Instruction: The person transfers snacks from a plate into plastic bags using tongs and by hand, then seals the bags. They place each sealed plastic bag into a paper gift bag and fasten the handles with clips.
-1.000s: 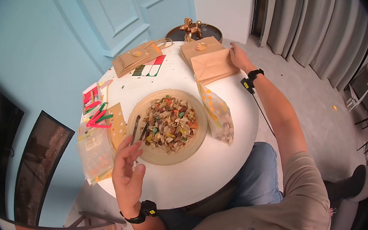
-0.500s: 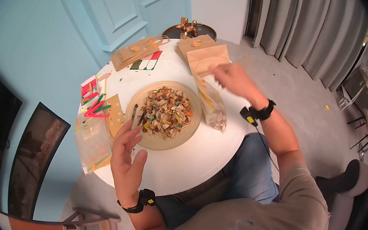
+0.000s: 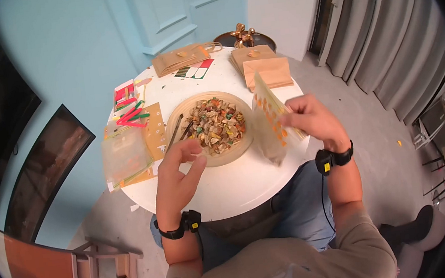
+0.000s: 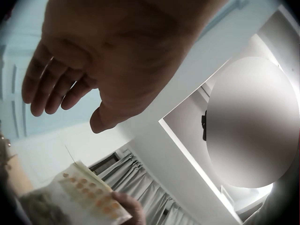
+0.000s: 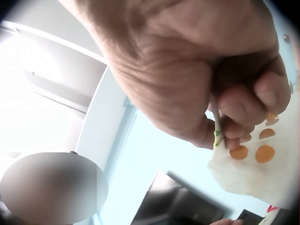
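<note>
My right hand (image 3: 317,123) pinches the top edge of a translucent pouch (image 3: 266,126) with orange dots, holding it tilted at the plate's right side. In the right wrist view, thumb and fingers close on the edge of that pouch (image 5: 276,180). Some dull, mixed contents show in its lower part in the left wrist view. My left hand (image 3: 179,179) hovers over the plate's near-left edge, holding nothing, its fingers loosely bent. On the round beige plate (image 3: 231,159) lies a heap of mixed dried petal-like pieces (image 3: 215,126). Dark tongs (image 3: 175,132) rest at its left side.
Left on the white round table (image 3: 213,198) are another translucent pouch (image 3: 125,153) and red and green strips (image 3: 132,115). Kraft paper bags (image 3: 181,62) lie at the back left, more paper bags (image 3: 267,71) at the back right. Between them is a coloured card (image 3: 197,69).
My right hand has left the paper bag at the back right, come nearer, and taken hold of the dotted pouch, raising its top. My left hand stays near the plate, still holding nothing.
</note>
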A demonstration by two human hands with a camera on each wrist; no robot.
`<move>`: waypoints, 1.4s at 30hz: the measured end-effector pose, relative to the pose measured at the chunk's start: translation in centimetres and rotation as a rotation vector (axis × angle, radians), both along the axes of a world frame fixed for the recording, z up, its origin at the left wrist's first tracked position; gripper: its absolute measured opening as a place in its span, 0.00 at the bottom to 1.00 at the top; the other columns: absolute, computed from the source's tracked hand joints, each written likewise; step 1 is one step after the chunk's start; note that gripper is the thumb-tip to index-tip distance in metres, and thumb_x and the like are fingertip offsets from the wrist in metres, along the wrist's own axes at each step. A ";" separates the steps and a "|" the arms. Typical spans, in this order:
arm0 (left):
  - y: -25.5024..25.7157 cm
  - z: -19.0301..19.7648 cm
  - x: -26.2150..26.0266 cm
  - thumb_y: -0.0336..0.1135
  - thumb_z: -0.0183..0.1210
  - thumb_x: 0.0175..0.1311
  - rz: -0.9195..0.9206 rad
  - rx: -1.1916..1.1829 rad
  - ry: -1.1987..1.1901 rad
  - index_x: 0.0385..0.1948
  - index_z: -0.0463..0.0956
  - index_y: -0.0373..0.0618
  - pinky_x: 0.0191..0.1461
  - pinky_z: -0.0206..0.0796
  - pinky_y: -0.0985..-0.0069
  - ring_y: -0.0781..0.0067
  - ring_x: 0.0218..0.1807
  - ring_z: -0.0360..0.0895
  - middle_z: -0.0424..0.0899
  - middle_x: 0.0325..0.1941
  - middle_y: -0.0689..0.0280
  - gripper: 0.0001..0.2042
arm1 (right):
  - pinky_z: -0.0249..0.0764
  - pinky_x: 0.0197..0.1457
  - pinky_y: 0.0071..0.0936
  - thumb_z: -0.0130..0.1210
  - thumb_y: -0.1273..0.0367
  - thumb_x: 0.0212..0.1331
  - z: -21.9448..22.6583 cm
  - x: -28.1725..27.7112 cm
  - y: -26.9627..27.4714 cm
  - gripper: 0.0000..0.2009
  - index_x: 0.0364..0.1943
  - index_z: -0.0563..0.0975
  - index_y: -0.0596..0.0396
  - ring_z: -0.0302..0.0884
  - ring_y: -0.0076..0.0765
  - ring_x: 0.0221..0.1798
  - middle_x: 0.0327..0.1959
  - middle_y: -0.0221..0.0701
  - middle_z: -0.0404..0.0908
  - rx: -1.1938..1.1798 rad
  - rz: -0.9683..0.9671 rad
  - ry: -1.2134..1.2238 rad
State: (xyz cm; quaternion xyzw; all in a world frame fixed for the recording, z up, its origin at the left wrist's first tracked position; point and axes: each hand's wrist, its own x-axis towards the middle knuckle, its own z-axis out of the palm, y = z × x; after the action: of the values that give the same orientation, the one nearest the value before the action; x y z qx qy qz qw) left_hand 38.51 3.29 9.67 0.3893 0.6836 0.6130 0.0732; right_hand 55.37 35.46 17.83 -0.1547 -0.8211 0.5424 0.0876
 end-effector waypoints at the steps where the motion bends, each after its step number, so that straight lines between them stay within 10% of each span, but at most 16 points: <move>1: 0.1 -0.2 -0.2 0.30 0.71 0.73 0.093 -0.062 0.119 0.63 0.81 0.38 0.65 0.78 0.62 0.55 0.60 0.87 0.90 0.60 0.53 0.19 | 0.56 0.28 0.22 0.68 0.70 0.72 -0.1 0.6 -0.7 0.13 0.26 0.83 0.55 0.62 0.10 0.26 0.23 0.13 0.73 -0.088 0.050 0.042; 5: 0.7 -3.6 -3.7 0.34 0.74 0.69 0.487 -0.291 0.574 0.55 0.82 0.34 0.59 0.80 0.54 0.41 0.55 0.87 0.90 0.52 0.47 0.18 | 0.54 0.28 0.21 0.68 0.70 0.73 -1.2 1.6 -3.3 0.11 0.30 0.85 0.55 0.62 0.09 0.26 0.24 0.13 0.76 -0.227 0.120 0.115; 14: 0.6 -7.8 -8.1 0.36 0.72 0.70 0.594 -0.713 0.467 0.40 0.84 0.34 0.50 0.81 0.47 0.36 0.47 0.89 0.90 0.43 0.43 0.12 | 0.68 0.37 0.22 0.67 0.71 0.69 -4.2 1.4 -3.7 0.09 0.32 0.85 0.63 0.72 0.15 0.32 0.28 0.21 0.84 -0.510 0.203 0.368; 26: -5.8 -6.5 -10.3 0.35 0.71 0.71 1.078 -0.599 0.441 0.42 0.87 0.36 0.46 0.79 0.47 0.34 0.43 0.88 0.89 0.38 0.44 0.10 | 0.67 0.35 0.22 0.65 0.71 0.67 -7.2 1.5 -2.6 0.09 0.29 0.84 0.63 0.73 0.14 0.30 0.28 0.23 0.85 -0.576 0.123 0.370; 39: -8.1 -8.9 -11.8 0.45 0.76 0.61 1.032 -1.053 0.349 0.51 0.93 0.41 0.66 0.76 0.44 0.37 0.61 0.84 0.91 0.52 0.46 0.21 | 0.66 0.36 0.22 0.66 0.73 0.68 -7.3 1.2 -3.5 0.07 0.32 0.86 0.64 0.71 0.14 0.32 0.28 0.21 0.83 -0.508 0.211 0.308; 42: -6.2 -6.3 -8.7 0.42 0.74 0.66 1.087 -0.803 0.717 0.50 0.91 0.38 0.59 0.80 0.52 0.47 0.52 0.87 0.92 0.46 0.50 0.18 | 0.66 0.35 0.22 0.66 0.76 0.69 -7.2 1.1 -4.0 0.06 0.33 0.85 0.64 0.71 0.14 0.32 0.28 0.20 0.82 -0.485 0.223 0.264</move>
State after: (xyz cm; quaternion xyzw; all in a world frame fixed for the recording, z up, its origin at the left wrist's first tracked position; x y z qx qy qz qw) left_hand 29.78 -2.89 3.39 0.1170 0.9313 0.1035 -0.3292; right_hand 56.49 31.44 10.67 -0.0080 -0.6608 0.7446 0.0938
